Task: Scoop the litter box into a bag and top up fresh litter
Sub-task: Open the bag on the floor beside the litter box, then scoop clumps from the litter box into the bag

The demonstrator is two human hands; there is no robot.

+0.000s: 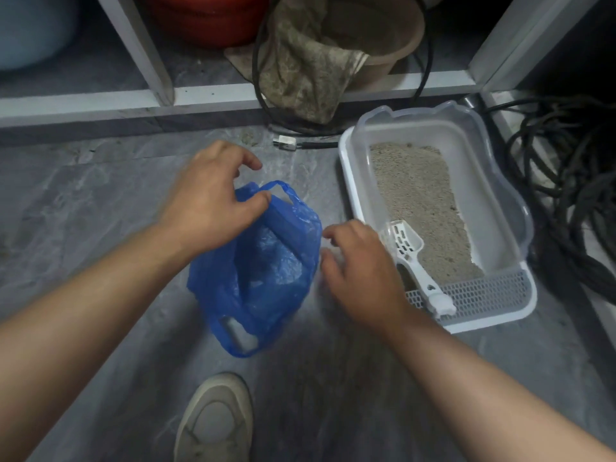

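Observation:
A blue plastic bag (266, 271) stands open on the grey floor between my hands. My left hand (210, 198) pinches the bag's far rim beside its upper handle loop. My right hand (361, 271) hovers at the bag's right edge with fingers loosely curled and blurred; whether it touches the bag is unclear. To the right sits the white litter box (353, 181) with a clear high rim, holding beige litter (420, 208). A white slotted scoop (411, 258) lies in the box, its handle over the grated step at the near end.
A coil of black cables (573, 201) lies right of the box. A white shelf frame (206, 95) runs along the back, with a dirty cloth (300, 71) hanging over its edge and a black cable with a white plug (285, 142). My shoe (215, 421) is below the bag.

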